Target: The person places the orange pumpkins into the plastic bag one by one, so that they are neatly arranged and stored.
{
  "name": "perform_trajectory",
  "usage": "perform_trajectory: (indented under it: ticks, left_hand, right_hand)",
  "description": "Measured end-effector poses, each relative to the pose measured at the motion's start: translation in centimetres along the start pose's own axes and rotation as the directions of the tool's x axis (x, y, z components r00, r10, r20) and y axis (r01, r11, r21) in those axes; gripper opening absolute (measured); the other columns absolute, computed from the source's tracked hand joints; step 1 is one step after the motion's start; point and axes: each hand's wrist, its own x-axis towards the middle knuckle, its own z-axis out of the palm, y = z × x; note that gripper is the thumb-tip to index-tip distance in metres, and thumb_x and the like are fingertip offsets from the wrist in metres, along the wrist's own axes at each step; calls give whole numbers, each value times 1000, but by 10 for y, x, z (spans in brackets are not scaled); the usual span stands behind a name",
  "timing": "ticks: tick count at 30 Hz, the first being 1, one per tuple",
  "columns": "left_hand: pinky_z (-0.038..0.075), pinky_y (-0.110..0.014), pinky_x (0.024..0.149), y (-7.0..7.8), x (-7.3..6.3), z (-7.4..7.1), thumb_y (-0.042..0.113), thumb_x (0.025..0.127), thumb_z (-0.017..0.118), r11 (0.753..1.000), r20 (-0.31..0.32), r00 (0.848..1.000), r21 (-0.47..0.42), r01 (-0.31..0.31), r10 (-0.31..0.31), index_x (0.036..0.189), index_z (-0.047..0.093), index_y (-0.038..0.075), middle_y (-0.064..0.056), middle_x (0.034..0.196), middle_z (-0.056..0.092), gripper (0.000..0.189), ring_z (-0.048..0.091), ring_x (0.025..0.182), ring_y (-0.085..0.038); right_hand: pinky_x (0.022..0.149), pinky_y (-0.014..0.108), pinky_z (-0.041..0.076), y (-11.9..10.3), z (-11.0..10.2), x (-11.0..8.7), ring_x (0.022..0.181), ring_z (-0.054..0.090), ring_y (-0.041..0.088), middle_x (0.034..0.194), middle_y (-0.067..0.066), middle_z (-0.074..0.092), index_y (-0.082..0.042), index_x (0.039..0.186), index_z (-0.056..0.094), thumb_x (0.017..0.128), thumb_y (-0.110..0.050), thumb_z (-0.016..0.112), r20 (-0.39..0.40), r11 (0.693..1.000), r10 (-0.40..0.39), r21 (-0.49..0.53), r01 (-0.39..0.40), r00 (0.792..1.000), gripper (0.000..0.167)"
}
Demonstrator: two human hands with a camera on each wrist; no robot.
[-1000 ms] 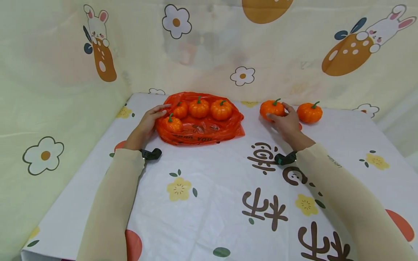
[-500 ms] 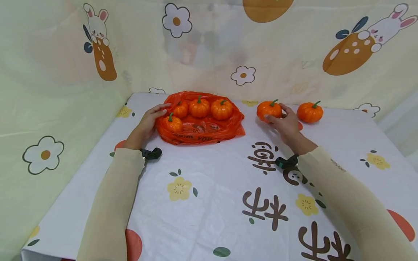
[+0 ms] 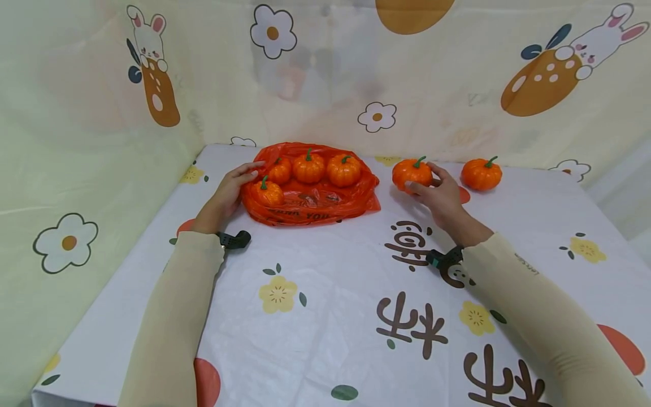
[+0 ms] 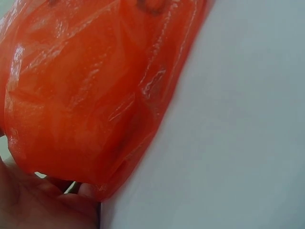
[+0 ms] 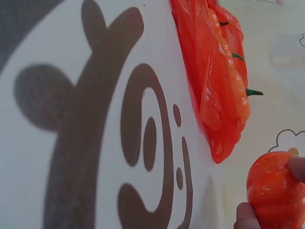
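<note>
An orange-red plastic bag [image 3: 310, 212] lies spread and open at the back left, with several small orange pumpkins [image 3: 308, 168] in it. At its left edge my left hand [image 3: 230, 189] holds the bag's side; the left wrist view shows the fingers [image 4: 78, 202] against the plastic, partly hidden. To the right of the bag, my right hand [image 3: 441, 195] grips a pumpkin [image 3: 409, 174] with a green stem, thumb in front and fingers behind. That pumpkin [image 5: 274, 191] stands apart from the bag in the right wrist view. Another pumpkin [image 3: 481, 174] rests on the table farther right.
A white cloth printed with flowers and brown characters covers the table [image 3: 325, 316]. Cream curtains [image 3: 325, 73] with rabbit prints hang behind the table and on its left. Each wrist wears a black strap-on camera [image 3: 235, 240].
My right hand has moved a little left with its pumpkin, nearer the bag and farther from the lone pumpkin. The left hand and the bag hold their place.
</note>
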Motion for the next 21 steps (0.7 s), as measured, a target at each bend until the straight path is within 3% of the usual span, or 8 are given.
perform_trajectory:
  ticks: [21]
  left_hand:
    - [36, -40, 117, -2, 2, -2, 19, 103, 47, 1000, 8, 1000, -14, -4, 4, 141, 54, 18, 0, 158, 34, 39, 35, 143, -23]
  right_hand:
    - [106, 40, 48, -5, 3, -9, 144, 32, 33, 160, 14, 19, -31, 158, 19, 91, -13, 70, 46, 999, 1, 44, -3, 999, 86]
